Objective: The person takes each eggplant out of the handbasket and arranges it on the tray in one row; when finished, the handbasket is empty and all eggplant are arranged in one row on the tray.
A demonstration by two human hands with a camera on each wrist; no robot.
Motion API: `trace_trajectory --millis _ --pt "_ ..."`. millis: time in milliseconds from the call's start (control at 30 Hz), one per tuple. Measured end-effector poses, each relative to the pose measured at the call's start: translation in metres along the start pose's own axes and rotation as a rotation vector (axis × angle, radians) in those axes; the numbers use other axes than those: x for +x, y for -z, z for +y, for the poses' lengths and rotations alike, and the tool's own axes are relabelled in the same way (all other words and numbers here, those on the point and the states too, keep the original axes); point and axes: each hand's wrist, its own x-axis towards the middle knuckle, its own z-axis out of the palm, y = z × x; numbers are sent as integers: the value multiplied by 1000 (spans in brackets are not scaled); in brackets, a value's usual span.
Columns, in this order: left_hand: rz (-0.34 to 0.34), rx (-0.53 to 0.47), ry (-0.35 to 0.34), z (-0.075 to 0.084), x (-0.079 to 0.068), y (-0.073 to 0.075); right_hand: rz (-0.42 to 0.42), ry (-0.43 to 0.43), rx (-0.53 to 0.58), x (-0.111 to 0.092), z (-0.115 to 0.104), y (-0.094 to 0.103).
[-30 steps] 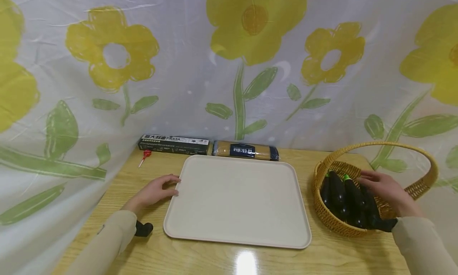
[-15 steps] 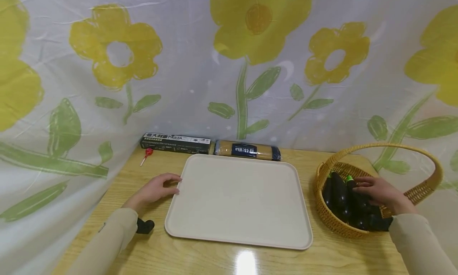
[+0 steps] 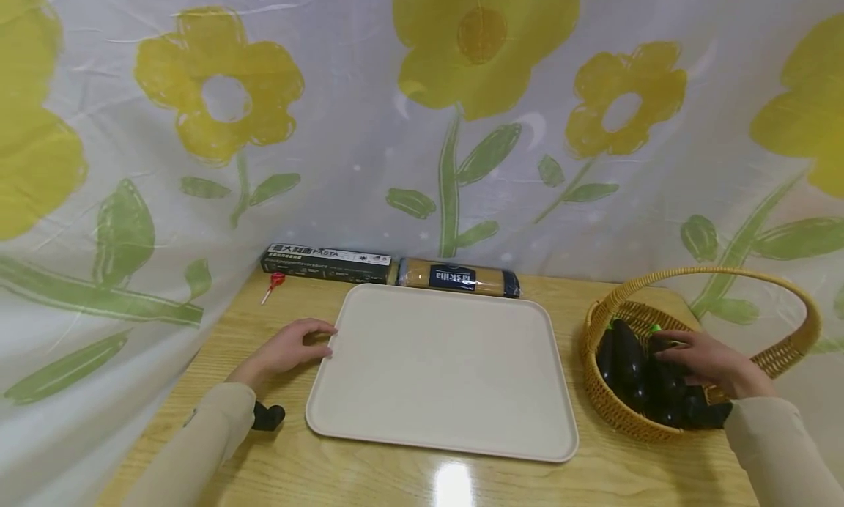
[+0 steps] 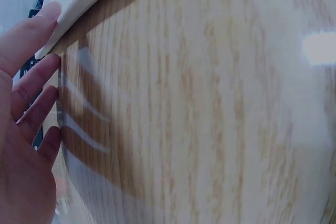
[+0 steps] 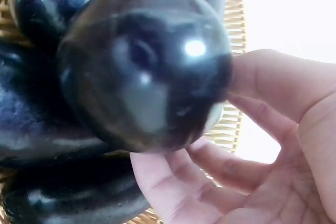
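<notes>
Since a second earlier, the right hand (image 3: 708,360) is lying farther over the eggplants and is closing around one, while the left hand (image 3: 290,352) is staying put. Head view: at right, the right hand is reaching into a wicker basket (image 3: 609,408), holding an eggplant (image 3: 666,382) whose green stem is showing just beyond the fingers; other eggplants (image 3: 628,360) are lying beside it. At centre left, the left hand is resting beside a pale tray (image 3: 442,375), fingers loosely apart. At upper centre left, a dark pasta box (image 3: 330,265) and a wrapped packet (image 3: 458,278) are lying behind the tray, with a red lollipop (image 3: 277,278) near the box. Left wrist view: at upper left, the thumb is overlapping the tray's rim; the other fingers are spreading below, gripping nothing. Right wrist view: fingers at right and below are gripping the held eggplant, its rounded end facing outward at centre. Work is apparently just starting: one eggplant is being held, yet every visible one is remaining within the basket, none lying on the tray.
</notes>
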Motion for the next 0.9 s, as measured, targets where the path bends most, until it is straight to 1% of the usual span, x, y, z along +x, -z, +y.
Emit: trace_trajectory --millis 133,333,400,533,633,667,733,833,900 --pt "-4 -2 -4 -2 1 -1 -3 6 19 -7 -3 0" --pt "-17 -17 2 -7 1 -4 -5 58 31 -24 -6 -5" --pt "-20 -17 -2 -8 2 -4 -7 83 51 -31 -7 -8" --pt "-19 -15 -11 -8 2 -4 -14 125 125 -45 -6 -17" --pt "-18 -20 -11 -8 2 -4 -9 132 182 -54 -4 -25" --pt "-18 -20 -11 -7 2 -4 -2 121 196 -57 -4 -27" --pt "-19 -10 -25 -7 1 -4 15 119 194 -62 -5 -32" --pt "-13 -17 -15 -6 0 -4 30 106 181 -68 -10 -39" --pt "-14 -17 -12 -5 0 -3 21 98 179 -71 -14 -43"
